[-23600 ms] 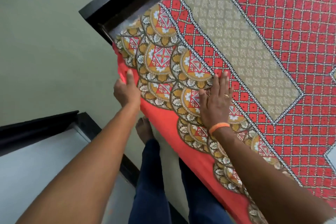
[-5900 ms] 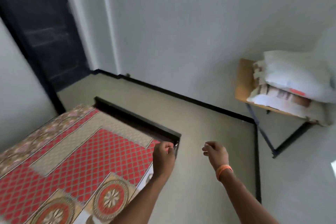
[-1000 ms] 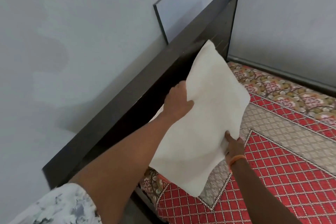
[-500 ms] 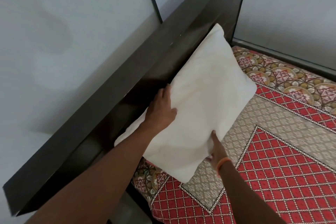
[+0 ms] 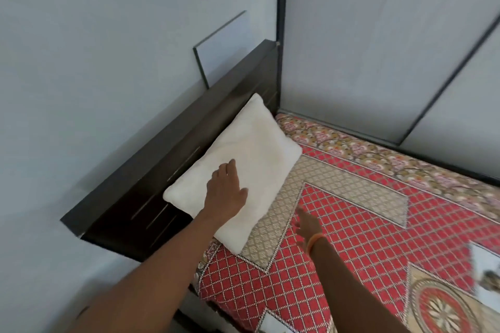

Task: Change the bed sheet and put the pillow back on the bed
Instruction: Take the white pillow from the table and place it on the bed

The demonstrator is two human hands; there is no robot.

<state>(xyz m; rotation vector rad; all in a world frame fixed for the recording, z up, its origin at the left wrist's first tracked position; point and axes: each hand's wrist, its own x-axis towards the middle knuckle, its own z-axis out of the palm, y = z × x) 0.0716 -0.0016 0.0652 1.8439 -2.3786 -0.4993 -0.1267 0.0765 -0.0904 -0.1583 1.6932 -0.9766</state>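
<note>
I find the white rectangular fabric pillow (image 5: 238, 170) lying flat on the bed, its long edge set against the dark wooden headboard (image 5: 173, 159) and its far corner reaching up the headboard's face. The left hand (image 5: 226, 192) lies on the pillow's near half, palm down, fingers straight and close together, thumb spread to the right; it grips nothing. The right hand (image 5: 304, 222) sits just to the right of the pillow's near edge, clear of it, over the sheet. Its fingers appear extended and loose, with nothing held, though motion blur softens the detail. An orange band (image 5: 315, 238) circles the right wrist.

Under both hands I note the red diamond-patterned cotton bed sheet (image 5: 365, 224), spread flat over the mattress, with a beige patterned panel directly beneath the right hand and a floral medallion border running along the far edge, beyond the pillow. A round medallion motif lies to the right of the right forearm.

Left of the left arm stands a plain pale wall (image 5: 94, 62). Beyond the pillow, above the headboard, a thin-edged pale panel (image 5: 224, 51) leans against that wall. Well ahead of the right hand, grey panels with dark frames (image 5: 378, 48) close off the far side of the bed.
</note>
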